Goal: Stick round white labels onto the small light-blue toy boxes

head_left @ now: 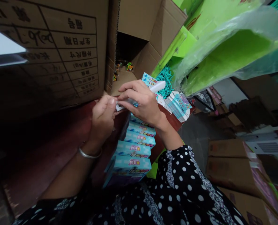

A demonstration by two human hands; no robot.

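Observation:
My left hand (103, 117) is closed, thumb against fingers, on one end of a small white piece (119, 107). My right hand (142, 101) meets it from the other side, fingers bent over the same piece and hiding most of it; its exact kind I cannot make out. Just beyond the right knuckles a smooth white rounded thing (158, 86) sticks out; whether the hand touches it is unclear. Below both hands runs a row of light-blue printed cartons (135, 148), standing close together on the reddish table (94, 159).
An open cardboard box (150, 57) with small colourful pieces (129, 66) stands ahead. A large carton (66, 62) fills the left. Teal sticks (165, 82) lie beside flat cartons (179, 106). Green bags (235, 56) hang at right; stacked boxes (230, 172) stand lower right.

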